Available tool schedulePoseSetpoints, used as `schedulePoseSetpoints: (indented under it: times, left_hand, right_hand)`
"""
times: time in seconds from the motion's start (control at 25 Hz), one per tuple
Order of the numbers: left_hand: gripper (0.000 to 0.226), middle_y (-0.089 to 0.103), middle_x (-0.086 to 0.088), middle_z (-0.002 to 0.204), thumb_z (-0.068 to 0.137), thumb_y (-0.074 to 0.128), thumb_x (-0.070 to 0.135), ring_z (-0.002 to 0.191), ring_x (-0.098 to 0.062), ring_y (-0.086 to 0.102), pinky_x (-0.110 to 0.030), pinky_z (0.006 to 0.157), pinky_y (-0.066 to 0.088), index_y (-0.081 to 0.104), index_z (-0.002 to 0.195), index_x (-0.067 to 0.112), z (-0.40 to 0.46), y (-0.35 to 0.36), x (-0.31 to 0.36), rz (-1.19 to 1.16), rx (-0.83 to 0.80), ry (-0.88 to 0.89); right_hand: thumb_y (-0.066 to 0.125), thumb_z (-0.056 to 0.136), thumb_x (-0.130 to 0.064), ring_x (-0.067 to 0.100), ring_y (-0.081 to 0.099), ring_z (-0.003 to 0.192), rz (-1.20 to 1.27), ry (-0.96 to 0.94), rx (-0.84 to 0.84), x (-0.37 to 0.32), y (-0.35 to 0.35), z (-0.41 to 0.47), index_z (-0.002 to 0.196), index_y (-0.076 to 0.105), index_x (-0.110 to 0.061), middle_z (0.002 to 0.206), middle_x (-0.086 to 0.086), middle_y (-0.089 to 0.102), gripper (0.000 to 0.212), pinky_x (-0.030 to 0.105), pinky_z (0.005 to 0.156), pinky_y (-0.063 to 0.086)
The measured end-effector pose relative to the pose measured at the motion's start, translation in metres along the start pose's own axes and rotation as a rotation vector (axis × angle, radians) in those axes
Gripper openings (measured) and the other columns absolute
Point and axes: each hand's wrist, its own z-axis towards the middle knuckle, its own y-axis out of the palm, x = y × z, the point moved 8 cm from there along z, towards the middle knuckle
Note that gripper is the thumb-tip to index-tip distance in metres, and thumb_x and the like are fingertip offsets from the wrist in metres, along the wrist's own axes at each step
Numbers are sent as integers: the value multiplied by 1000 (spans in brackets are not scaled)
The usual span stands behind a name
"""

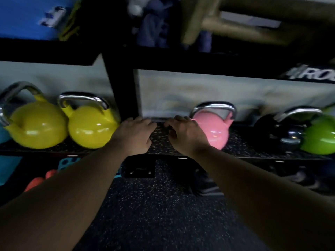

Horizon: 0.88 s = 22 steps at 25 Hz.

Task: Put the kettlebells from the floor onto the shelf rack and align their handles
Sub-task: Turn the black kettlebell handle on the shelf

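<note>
Both hands reach over the shelf [159, 145], empty: left hand [135, 135] beside a yellow kettlebell [90, 127], right hand [184, 132] overlapping the pink kettlebell [215, 131].

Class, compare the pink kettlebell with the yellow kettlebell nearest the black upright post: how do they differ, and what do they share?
The pink kettlebell stands right of the post; the yellow kettlebell stands left of it. The pink one's body is partly hidden behind the right hand; the yellow one shows almost whole beside the left hand. Both are glossy, upright on the shelf, with silver handles set crosswise.
</note>
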Motion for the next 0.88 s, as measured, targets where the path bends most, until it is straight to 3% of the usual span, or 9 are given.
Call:
schedulePoseSetpoints:
  times: [0.28,0.4,0.48,0.56,0.68,0.88]
  left_hand:
    - [31,59,-5,101,74,54,28,102,-30,57,-40,83,45,56,103,19,97,-35,175,-19,24,203]
    - [35,61,-5,110,75,55,29,111,-30,57,-42,88,47,58,109,19,137,-47,243,-52,28,260]
    - [32,60,-5,106,77,53,29,106,-30,58,-42,85,46,56,106,19,164,-49,278,-68,38,291]
    - [27,59,-6,101,78,52,29,100,-30,57,-42,81,44,54,103,18,193,-46,308,-58,67,316]
    - [29,57,-7,109,83,52,28,106,-29,53,-42,83,43,54,109,15,236,-32,339,-50,59,323]
    - [38,55,-9,124,91,49,33,111,-32,53,-45,81,46,47,124,14,315,-31,374,-199,123,200]
  right_hand:
    - [53,84,-26,29,54,107,-257,139,-33,177,-68,-130,119,60,-26,115,4,62,35,39,87,37]
    - [49,87,-29,29,53,108,-380,161,-92,248,-89,-177,120,58,-27,114,4,61,35,41,90,40]
    - [50,87,-30,28,53,110,-448,166,-119,290,-95,-195,119,59,-28,119,4,61,33,42,93,40]
    - [50,88,-30,27,53,112,-479,213,-145,333,-99,-209,120,59,-28,123,5,61,33,42,91,39]
    - [49,89,-34,27,51,115,-520,286,-184,389,-104,-211,127,56,-29,127,4,58,39,42,91,39]
    - [44,92,-37,35,50,109,-494,465,-83,468,-133,-175,127,47,-22,127,13,52,38,45,85,41]
